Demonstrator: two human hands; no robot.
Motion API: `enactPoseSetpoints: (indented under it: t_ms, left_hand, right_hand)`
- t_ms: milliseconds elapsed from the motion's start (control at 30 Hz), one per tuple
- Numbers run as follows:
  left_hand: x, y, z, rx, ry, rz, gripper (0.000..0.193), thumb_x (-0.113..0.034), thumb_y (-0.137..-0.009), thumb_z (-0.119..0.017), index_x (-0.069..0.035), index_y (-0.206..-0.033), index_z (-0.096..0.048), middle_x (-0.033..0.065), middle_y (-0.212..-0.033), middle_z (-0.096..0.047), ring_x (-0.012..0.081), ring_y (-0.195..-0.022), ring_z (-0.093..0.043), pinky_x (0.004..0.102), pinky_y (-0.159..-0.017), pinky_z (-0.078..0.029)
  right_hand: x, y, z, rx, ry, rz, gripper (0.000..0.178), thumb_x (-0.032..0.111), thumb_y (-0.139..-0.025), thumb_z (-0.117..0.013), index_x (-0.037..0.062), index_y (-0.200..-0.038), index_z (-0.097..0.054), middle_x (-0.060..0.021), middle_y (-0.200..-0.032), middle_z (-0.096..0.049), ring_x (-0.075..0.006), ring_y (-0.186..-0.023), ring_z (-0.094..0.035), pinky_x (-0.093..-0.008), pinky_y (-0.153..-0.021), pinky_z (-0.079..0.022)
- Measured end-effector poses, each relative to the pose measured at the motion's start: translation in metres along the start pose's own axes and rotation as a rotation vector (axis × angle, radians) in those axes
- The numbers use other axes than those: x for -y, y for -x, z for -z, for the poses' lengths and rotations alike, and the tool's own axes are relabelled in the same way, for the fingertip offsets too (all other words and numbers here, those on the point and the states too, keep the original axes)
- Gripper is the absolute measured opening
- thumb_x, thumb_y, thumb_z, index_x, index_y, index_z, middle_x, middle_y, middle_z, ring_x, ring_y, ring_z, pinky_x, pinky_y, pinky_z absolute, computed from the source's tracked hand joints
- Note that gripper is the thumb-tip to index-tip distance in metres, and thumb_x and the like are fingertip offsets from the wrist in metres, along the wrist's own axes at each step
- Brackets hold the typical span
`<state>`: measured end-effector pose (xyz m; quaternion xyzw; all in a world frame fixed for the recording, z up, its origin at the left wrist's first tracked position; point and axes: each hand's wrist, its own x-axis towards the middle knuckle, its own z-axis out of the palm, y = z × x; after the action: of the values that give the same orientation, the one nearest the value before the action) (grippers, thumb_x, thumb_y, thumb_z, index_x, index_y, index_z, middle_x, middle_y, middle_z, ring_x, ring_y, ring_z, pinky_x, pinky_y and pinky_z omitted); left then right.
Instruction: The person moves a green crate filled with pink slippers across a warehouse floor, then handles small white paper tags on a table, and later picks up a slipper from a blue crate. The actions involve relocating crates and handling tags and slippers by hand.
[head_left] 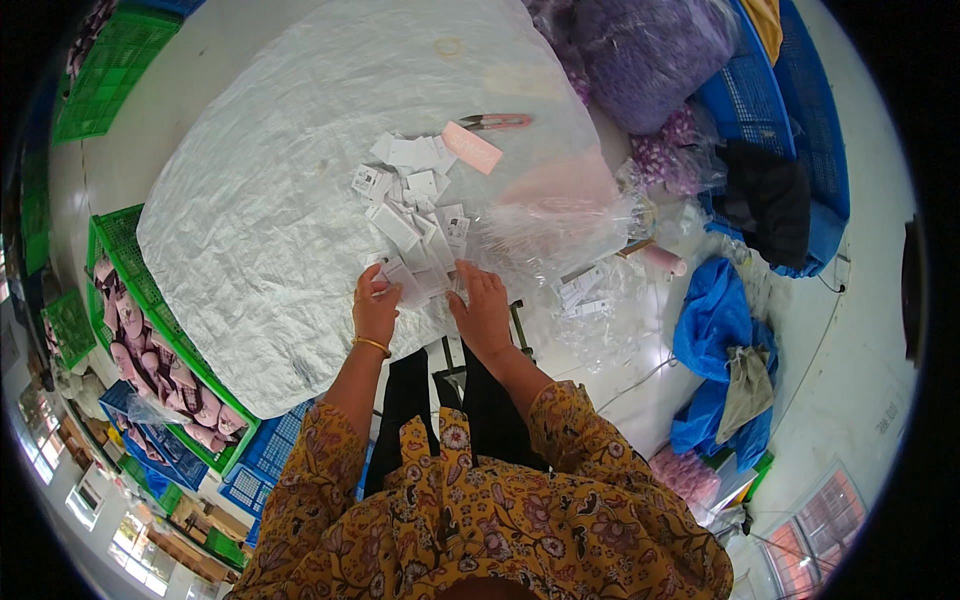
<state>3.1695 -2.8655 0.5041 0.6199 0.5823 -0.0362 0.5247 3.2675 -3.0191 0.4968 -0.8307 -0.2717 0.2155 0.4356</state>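
Loose white label cards (408, 215) lie in a heap on the silvery-white covered table (250, 230). At the heap's near edge my left hand (376, 312) is closed, its thumb and fingers pinching a few of these cards. Opposite it, my right hand (483, 308) touches the cards' right edge, fingers stretched forward and thumb apart. A pink card (471, 148) rests at the far side of the heap. Just behind it are thread snips (497, 121) with pink handles. To the right of the heap lies a bundle of thin clear plastic strands (555, 230).
Left of the table, a green crate (165, 325) holds pink slipper-like pieces (150, 350). Blue crates (745, 75) and a bagged purple fluffy bundle (645, 55) stand at the far right. Blue plastic sheeting (712, 320) and clear wrappers (620, 310) lie on the right.
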Motion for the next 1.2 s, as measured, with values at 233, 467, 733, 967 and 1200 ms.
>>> enactPoseSetpoints:
  t_ms: [233,467,733,967,1200]
  left_hand:
    - [0.002,-0.007,-0.003,-0.042,-0.041,-0.035,0.051,-0.013,-0.077,-0.065,-0.012,-0.123,-0.044,0.0066,-0.096,-0.049,0.0148,-0.077,-0.055,0.0261,-0.057,-0.05]
    - [0.004,-0.012,-0.007,-0.052,0.023,-0.023,0.053,-0.017,-0.072,-0.069,-0.009,-0.119,-0.047,0.0087,-0.094,-0.048,0.0151,-0.073,-0.054,0.0268,-0.053,-0.051]
    - [0.012,-0.019,-0.001,-0.076,-0.098,-0.105,0.05,-0.019,-0.072,-0.07,-0.007,-0.116,-0.049,0.0098,-0.095,-0.05,0.0166,-0.077,-0.053,0.0297,-0.066,-0.049]
    - [-0.025,-0.021,0.0,-0.251,-0.294,-0.31,0.047,-0.024,-0.07,-0.072,-0.006,-0.11,-0.055,0.0099,-0.096,-0.048,0.0186,-0.083,-0.051,0.0308,-0.077,-0.044]
    - [-0.032,-0.051,-0.004,-0.189,-0.235,-0.216,0.047,-0.032,-0.066,-0.075,0.0,-0.097,-0.06,0.0105,-0.096,-0.051,0.0185,-0.082,-0.052,0.0302,-0.076,-0.045]
  right_hand:
    - [0.005,-0.023,0.001,-0.211,0.052,-0.042,0.053,0.01,-0.07,-0.067,0.0013,-0.118,-0.045,-0.0173,-0.112,-0.053,-0.0335,-0.103,-0.048,-0.0395,-0.088,-0.037]
    - [0.016,-0.024,-0.006,-0.093,0.015,-0.119,0.049,0.009,-0.069,-0.068,0.002,-0.114,-0.049,-0.0155,-0.109,-0.054,-0.0326,-0.097,-0.049,-0.0411,-0.086,-0.037]
    - [0.022,-0.047,0.005,-0.138,0.058,0.032,0.046,0.009,-0.069,-0.066,0.0035,-0.112,-0.052,-0.0152,-0.112,-0.053,-0.0332,-0.098,-0.049,-0.0413,-0.087,-0.037]
    - [0.028,-0.094,0.016,-0.122,0.321,0.126,0.046,0.013,-0.069,-0.064,0.0026,-0.112,-0.049,-0.0125,-0.112,-0.053,-0.0301,-0.111,-0.043,-0.0465,-0.099,-0.025]
    - [0.027,-0.08,0.0,0.031,0.324,0.153,0.049,0.016,-0.068,-0.066,0.0032,-0.112,-0.048,-0.0126,-0.11,-0.053,-0.0286,-0.113,-0.043,-0.0469,-0.101,-0.022]
